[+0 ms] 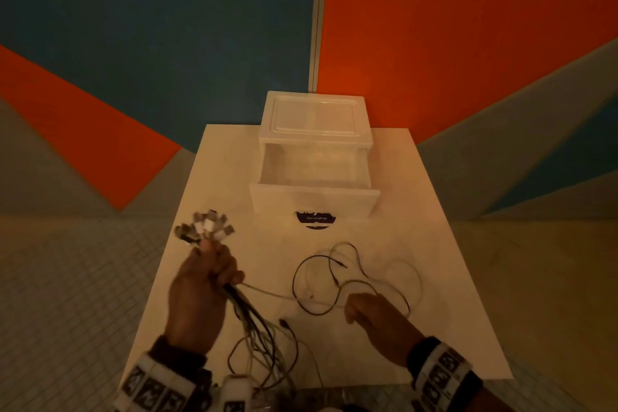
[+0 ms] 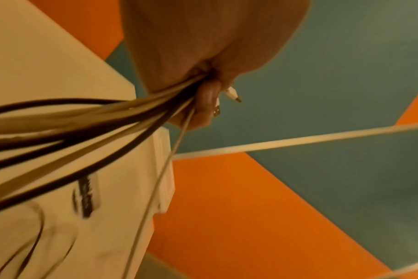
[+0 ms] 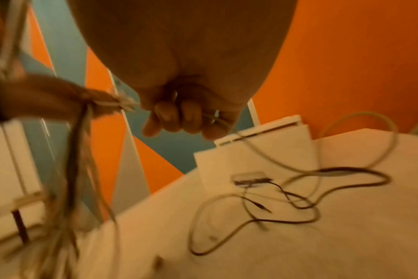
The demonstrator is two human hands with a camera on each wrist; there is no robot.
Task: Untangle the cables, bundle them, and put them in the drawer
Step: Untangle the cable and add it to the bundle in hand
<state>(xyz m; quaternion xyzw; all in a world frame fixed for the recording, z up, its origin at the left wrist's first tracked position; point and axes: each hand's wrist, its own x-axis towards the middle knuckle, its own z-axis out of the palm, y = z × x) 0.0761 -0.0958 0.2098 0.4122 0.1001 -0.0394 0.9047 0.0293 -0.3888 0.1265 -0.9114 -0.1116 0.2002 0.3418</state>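
Fingers of left hand (image 1: 200, 291) and right hand (image 1: 374, 314) grip cables (image 1: 257, 321); plugs (image 1: 207, 227) blurred.

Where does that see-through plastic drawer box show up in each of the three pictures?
Head: drawer box at centre, at the table's far end, drawer pulled open.
Left wrist: blurred white edge at centre-left, behind the cables.
Right wrist: right of centre, beyond the fingers.
Shared landmark: its dark front label.

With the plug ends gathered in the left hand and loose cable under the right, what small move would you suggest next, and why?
Probably draw the right hand back along the pale cable it pinches, freeing it from the loops on the table. The left hand already grips the bundle by the plugs, the loops cross one another, and the drawer stands open.
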